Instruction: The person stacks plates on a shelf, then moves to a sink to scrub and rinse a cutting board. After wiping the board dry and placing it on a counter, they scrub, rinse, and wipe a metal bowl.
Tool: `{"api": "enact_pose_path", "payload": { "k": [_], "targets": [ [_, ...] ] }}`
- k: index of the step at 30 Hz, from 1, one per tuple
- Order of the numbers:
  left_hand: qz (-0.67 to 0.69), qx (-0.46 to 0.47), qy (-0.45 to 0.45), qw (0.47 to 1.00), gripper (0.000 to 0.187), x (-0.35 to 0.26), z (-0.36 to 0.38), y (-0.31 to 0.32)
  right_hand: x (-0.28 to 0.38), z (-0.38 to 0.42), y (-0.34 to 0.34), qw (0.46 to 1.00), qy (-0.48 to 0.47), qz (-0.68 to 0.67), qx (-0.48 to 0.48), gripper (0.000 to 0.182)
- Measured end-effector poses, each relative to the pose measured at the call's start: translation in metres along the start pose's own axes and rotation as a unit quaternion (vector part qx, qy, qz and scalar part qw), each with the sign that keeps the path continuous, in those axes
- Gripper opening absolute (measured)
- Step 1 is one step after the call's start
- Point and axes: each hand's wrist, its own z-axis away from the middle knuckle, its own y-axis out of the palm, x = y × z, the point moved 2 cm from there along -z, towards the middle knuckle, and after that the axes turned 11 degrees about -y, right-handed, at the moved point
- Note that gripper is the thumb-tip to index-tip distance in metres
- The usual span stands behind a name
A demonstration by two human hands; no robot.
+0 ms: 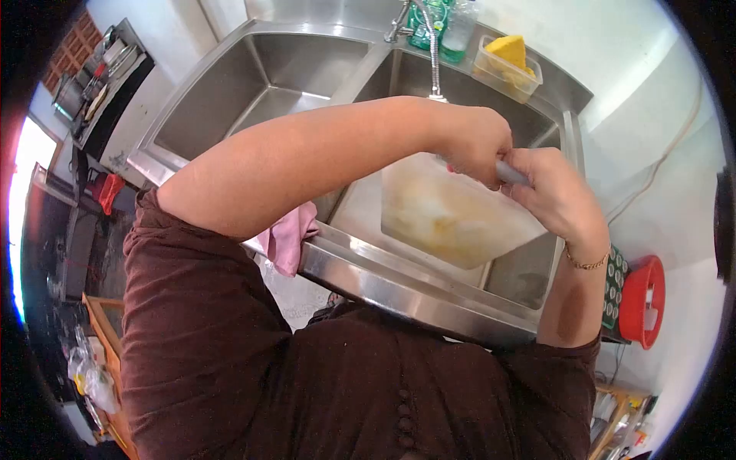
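Both my hands are together above the right basin of a steel sink (414,303). My left hand (479,146) reaches across from the left, its fingers curled closed around one end of a grey handle (512,174). My right hand (558,188) is closed on the other end. What the handle belongs to is hidden by my hands. Below them, a whitish cutting board (445,218) with yellow-brown stains is tilted in the basin; its upper edge is partly hidden. A faucet with a coiled metal hose (435,65) hangs down behind my left forearm.
A clear plastic box (510,80) with a yellow sponge (507,51) and green bottles (454,34) stand on the sink's back ledge. A pink cloth (289,239) hangs over the front rim. A red basin (642,301) is at right; pots (69,96) are far left.
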Motion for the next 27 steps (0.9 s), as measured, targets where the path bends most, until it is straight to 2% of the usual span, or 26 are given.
{"api": "enact_pose_path", "payload": {
  "k": [1, 3, 7, 8, 9, 10, 12, 14, 16, 17, 19, 21, 22, 24, 25, 27],
  "targets": [
    [0.001, -0.005, -0.006, 1.0, 0.023, 0.001, 0.003, 0.0, 0.002, -0.003, 0.0, 1.0, -0.008, 0.0, 0.002, 0.019],
    [0.042, 0.056, -0.087, 0.994, 0.025, 0.003, 0.006, 0.003, 0.006, -0.011, 0.0, 0.998, -0.028, 0.057, 0.012, 0.018],
    [0.038, -0.014, -0.073, 0.996, 0.03, 0.006, 0.011, 0.003, 0.023, -0.005, -0.008, 0.994, -0.062, 0.07, -0.048, 0.018],
    [0.028, -0.036, -0.099, 0.994, 0.033, 0.004, 0.017, -0.004, 0.038, 0.0, -0.013, 0.966, -0.104, 0.16, -0.173, 0.017],
    [0.019, -0.057, -0.125, 0.99, 0.036, 0.002, 0.023, -0.01, 0.053, 0.008, -0.018, 0.913, -0.143, 0.244, -0.295, 0.016],
    [0.039, -0.038, -0.161, 0.985, 0.039, -0.003, 0.035, -0.02, 0.066, 0.015, -0.021, 0.913, -0.15, 0.24, -0.294, 0.016],
    [0.045, -0.054, -0.177, 0.982, 0.039, -0.004, 0.049, -0.033, 0.089, 0.026, -0.023, 0.938, -0.243, 0.09, -0.228, 0.013],
    [0.031, -0.074, -0.166, 0.983, 0.038, -0.003, 0.053, -0.039, 0.104, 0.021, 0.005, 0.938, -0.343, -0.015, -0.042, 0.01],
    [0.011, -0.078, -0.18, 0.98, 0.039, -0.007, 0.058, -0.045, 0.109, -0.003, 0.06, 0.927, -0.364, -0.05, 0.068, 0.01],
    [-0.01, -0.079, -0.192, 0.978, 0.04, -0.01, 0.062, -0.047, 0.116, -0.021, 0.086, 0.933, -0.346, -0.058, 0.076, 0.017],
    [-0.03, -0.091, -0.168, 0.981, 0.041, -0.005, 0.058, -0.048, 0.124, -0.056, 0.14, 0.926, -0.367, -0.088, -0.01, 0.028],
    [-0.092, -0.152, -0.167, 0.97, 0.042, -0.008, 0.059, -0.052, 0.14, -0.084, 0.169, 0.902, -0.412, -0.031, -0.129, 0.038],
    [-0.095, -0.155, -0.17, 0.969, 0.042, -0.007, 0.061, -0.054, 0.147, -0.096, 0.184, 0.899, -0.416, -0.031, -0.131, 0.038],
    [-0.06, -0.178, -0.199, 0.962, 0.039, -0.005, 0.068, -0.06, 0.153, -0.117, 0.209, 0.938, -0.332, 0.051, -0.089, 0.045],
    [-0.064, -0.181, -0.199, 0.961, 0.039, -0.008, 0.075, -0.061, 0.15, -0.12, 0.213, 0.936, -0.334, 0.053, -0.093, 0.045],
    [-0.001, -0.19, -0.259, 0.947, 0.035, -0.008, 0.092, -0.063, 0.144, -0.127, 0.223, 0.93, -0.361, 0.051, -0.039, 0.044]
  ]
}}
